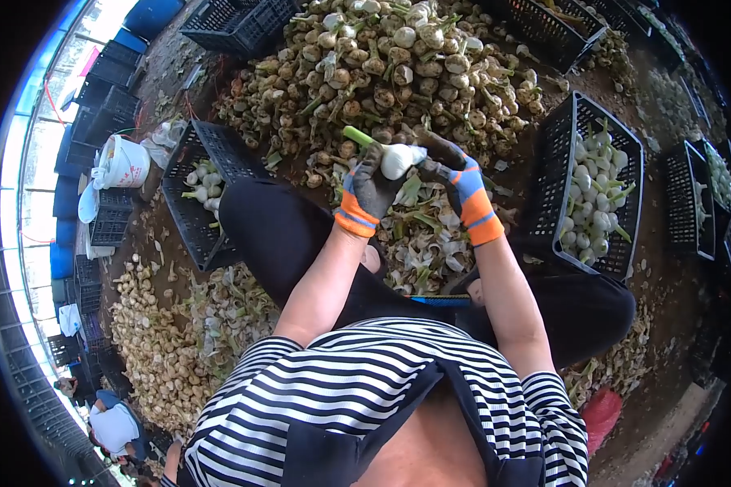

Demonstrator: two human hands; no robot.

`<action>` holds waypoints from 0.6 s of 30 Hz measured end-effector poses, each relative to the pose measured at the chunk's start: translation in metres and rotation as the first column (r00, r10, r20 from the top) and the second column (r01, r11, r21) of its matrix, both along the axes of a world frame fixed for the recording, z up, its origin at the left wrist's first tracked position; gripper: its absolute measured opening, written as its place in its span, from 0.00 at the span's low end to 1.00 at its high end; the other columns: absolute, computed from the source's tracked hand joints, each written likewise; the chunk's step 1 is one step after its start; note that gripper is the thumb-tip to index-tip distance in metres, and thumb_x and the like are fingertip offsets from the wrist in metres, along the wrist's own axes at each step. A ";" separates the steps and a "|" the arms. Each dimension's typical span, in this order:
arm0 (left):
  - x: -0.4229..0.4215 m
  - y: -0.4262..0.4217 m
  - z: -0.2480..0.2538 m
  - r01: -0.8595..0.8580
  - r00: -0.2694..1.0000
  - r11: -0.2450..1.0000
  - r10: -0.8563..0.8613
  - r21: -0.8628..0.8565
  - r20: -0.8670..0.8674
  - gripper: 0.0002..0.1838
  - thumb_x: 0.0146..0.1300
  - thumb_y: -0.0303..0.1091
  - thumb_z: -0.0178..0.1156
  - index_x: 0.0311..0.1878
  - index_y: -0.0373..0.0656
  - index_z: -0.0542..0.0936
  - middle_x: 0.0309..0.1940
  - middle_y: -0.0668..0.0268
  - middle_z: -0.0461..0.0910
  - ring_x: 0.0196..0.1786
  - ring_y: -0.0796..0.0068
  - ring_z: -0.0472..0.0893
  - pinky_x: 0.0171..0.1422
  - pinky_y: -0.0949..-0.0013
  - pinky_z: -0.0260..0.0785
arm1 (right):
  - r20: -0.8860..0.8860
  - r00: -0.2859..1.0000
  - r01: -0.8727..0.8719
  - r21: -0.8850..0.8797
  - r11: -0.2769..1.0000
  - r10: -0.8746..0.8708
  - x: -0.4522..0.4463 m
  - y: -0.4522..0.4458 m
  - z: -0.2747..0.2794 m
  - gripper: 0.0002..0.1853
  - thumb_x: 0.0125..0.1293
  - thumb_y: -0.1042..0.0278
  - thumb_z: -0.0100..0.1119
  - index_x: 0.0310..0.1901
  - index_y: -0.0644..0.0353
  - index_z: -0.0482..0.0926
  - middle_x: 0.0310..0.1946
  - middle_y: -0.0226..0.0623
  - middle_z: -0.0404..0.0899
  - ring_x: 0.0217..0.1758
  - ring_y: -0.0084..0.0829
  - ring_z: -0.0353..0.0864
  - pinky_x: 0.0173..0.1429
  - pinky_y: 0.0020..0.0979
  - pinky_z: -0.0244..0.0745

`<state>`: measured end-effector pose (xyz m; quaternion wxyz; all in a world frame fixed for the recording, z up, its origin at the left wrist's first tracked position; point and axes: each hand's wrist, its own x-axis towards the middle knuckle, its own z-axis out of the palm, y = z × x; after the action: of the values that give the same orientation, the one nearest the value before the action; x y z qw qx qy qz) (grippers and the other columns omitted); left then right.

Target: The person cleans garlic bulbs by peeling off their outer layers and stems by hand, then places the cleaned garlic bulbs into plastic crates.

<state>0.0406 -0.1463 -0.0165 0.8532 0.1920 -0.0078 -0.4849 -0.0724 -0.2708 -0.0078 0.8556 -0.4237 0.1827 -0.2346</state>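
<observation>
A white garlic bulb with a short green stem points up and left in front of me. My left hand, in a grey and orange work glove, is closed around the bulb's stem side. From the other side my right hand, gloved alike, has its fingers closed at the bulb's right end, where pale skin meets the fingertips. Whether a small tool is also in those fingers cannot be made out. Beyond the hands rises a big heap of soil-stained garlic. Peeled garlic skins litter the ground below the hands.
To the right stands a black crate of cleaned garlic bulbs; another black crate with some bulbs is at left. A white bucket and a lower-left garlic pile lie farther off. Another person is at lower left.
</observation>
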 end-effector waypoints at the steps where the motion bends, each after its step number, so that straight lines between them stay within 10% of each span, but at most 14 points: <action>1: 0.001 -0.002 -0.009 0.015 1.000 1.000 -0.015 -0.004 -0.001 0.17 0.65 0.41 0.50 0.52 0.40 0.71 0.50 0.56 0.73 0.56 0.59 0.72 0.62 0.53 0.64 | -0.041 0.999 -0.004 -0.056 0.998 0.001 0.005 0.002 -0.001 0.15 0.53 0.81 0.61 0.44 0.64 0.78 0.38 0.33 0.81 0.39 0.22 0.77 0.45 0.24 0.73; 6: 0.000 -0.004 -0.010 -0.128 0.989 0.990 0.131 0.055 -0.063 0.16 0.62 0.41 0.54 0.51 0.44 0.72 0.50 0.58 0.73 0.55 0.58 0.72 0.59 0.52 0.66 | -0.206 0.977 -0.105 -0.204 0.973 0.062 0.015 0.002 -0.021 0.09 0.53 0.84 0.59 0.37 0.66 0.78 0.31 0.32 0.81 0.33 0.20 0.77 0.40 0.23 0.74; 8: 0.015 0.002 -0.006 -0.193 0.971 0.967 0.163 -0.166 -0.175 0.15 0.59 0.40 0.56 0.43 0.39 0.75 0.45 0.57 0.76 0.52 0.53 0.73 0.59 0.43 0.64 | -0.231 0.961 -0.229 -0.363 0.903 0.151 0.016 0.007 -0.040 0.11 0.50 0.84 0.57 0.36 0.63 0.79 0.31 0.33 0.82 0.34 0.22 0.78 0.41 0.26 0.74; 11: 0.097 0.033 -0.004 -0.456 0.827 0.877 0.355 -0.151 -0.437 0.24 0.54 0.41 0.61 0.46 0.30 0.71 0.49 0.44 0.72 0.53 0.46 0.72 0.60 0.41 0.63 | -0.817 0.576 -0.791 -0.547 0.274 0.032 0.013 0.007 -0.061 0.12 0.50 0.70 0.61 0.38 0.59 0.79 0.35 0.43 0.81 0.36 0.34 0.81 0.45 0.31 0.74; 14: 0.127 0.083 0.056 -0.561 0.825 0.713 0.523 -0.421 -0.215 0.38 0.55 0.54 0.57 0.55 0.27 0.65 0.54 0.40 0.67 0.59 0.42 0.66 0.64 0.45 0.62 | -0.716 0.660 -0.603 -0.686 0.408 -0.228 0.025 -0.027 -0.104 0.15 0.50 0.61 0.63 0.37 0.60 0.79 0.33 0.47 0.80 0.35 0.43 0.80 0.43 0.35 0.73; 16: 0.125 0.095 0.077 -0.576 0.817 0.766 0.552 -0.287 -0.167 0.36 0.57 0.55 0.55 0.53 0.28 0.67 0.52 0.41 0.70 0.58 0.44 0.68 0.64 0.46 0.62 | -0.516 0.807 -0.020 -0.510 0.860 -0.287 0.061 -0.075 -0.209 0.19 0.49 0.55 0.64 0.36 0.62 0.78 0.32 0.50 0.79 0.35 0.49 0.79 0.41 0.39 0.72; 18: 0.105 0.083 0.069 -0.569 0.822 0.807 0.551 -0.158 -0.146 0.26 0.61 0.54 0.51 0.44 0.36 0.75 0.46 0.49 0.76 0.52 0.53 0.75 0.61 0.48 0.65 | -0.748 0.521 -0.179 -0.567 0.804 -0.412 0.105 -0.118 -0.281 0.20 0.48 0.55 0.65 0.35 0.65 0.77 0.31 0.50 0.80 0.35 0.48 0.79 0.40 0.41 0.71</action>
<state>0.1460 -0.0635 0.0521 0.9721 0.0789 0.0416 -0.2168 0.0327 -0.3883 -0.2887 0.4647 -0.7078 0.5220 -0.1033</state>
